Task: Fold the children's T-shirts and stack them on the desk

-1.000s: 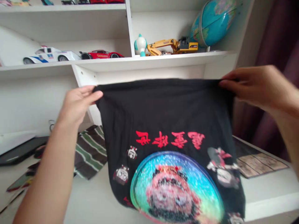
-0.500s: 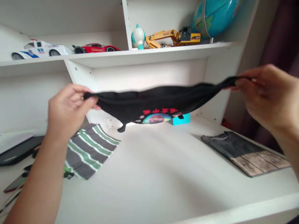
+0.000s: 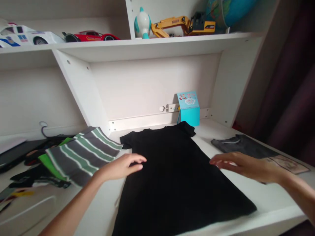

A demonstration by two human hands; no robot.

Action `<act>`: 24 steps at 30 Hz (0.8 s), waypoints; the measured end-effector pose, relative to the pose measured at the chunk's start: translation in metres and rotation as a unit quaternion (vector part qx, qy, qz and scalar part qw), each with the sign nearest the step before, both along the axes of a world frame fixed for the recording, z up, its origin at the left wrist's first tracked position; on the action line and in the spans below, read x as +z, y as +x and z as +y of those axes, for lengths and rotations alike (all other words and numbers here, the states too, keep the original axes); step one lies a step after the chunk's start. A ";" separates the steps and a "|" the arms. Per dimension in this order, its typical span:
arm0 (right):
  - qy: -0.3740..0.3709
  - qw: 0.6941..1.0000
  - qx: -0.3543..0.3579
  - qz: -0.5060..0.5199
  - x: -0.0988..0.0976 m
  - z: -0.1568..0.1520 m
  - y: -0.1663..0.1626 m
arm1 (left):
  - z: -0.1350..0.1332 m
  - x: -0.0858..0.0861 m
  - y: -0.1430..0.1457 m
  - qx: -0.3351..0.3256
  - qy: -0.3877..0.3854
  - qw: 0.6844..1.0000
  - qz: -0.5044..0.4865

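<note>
A black T-shirt (image 3: 167,177) lies spread on the white desk, its sleeves toward the back and its hem at the front edge. Only plain black fabric faces up. My left hand (image 3: 125,165) is over the shirt's left side, thumb and fingers apart, holding nothing. Over the right side hovers my right hand (image 3: 243,165), also with its fingers apart and nothing in them. Whether either hand touches the fabric I cannot tell. Left of the shirt is a grey, green and white striped garment (image 3: 86,150). A folded dark grey shirt (image 3: 246,146) sits at the right, partly behind my right hand.
A turquoise desk calendar (image 3: 189,113) stands behind the shirt near a wall socket (image 3: 173,108). Hangers, dark clothing and a black flat device (image 3: 19,154) crowd the left. Above, the shelf (image 3: 157,41) carries toy cars, a yellow toy excavator (image 3: 184,25) and a globe (image 3: 228,13).
The black T-shirt was stretched in the air between both hands, a print showing. Now it lies flat on the desk, released, and both hands are lower and closer together.
</note>
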State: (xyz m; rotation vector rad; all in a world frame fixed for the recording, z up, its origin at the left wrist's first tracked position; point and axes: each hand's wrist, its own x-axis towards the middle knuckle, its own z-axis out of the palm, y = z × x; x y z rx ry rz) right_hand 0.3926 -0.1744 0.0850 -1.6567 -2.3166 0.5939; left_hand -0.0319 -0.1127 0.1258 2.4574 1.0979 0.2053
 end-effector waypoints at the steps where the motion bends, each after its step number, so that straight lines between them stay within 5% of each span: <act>1: -0.007 1.000 0.013 0.004 0.002 0.021 -0.005 | 0.022 -0.013 0.005 0.010 0.046 0.999 -0.017; 3: 0.005 1.000 -0.018 0.001 -0.003 0.067 -0.010 | 0.062 -0.043 0.016 0.053 0.121 0.991 -0.022; 5: 0.017 0.992 -0.125 0.012 -0.017 0.113 -0.007 | 0.090 -0.071 0.025 0.111 0.153 0.982 0.011; 9: 0.032 0.964 -0.262 0.018 -0.047 0.180 0.003 | 0.106 -0.104 0.036 0.165 0.137 0.972 0.098; 16: 0.057 0.921 -0.385 0.034 -0.072 0.229 0.007 | 0.083 -0.106 0.043 0.142 0.113 0.975 0.130; 24: 0.077 0.933 -0.316 0.153 -0.074 0.247 -0.010 | 0.075 -0.105 0.051 0.131 0.116 0.976 0.127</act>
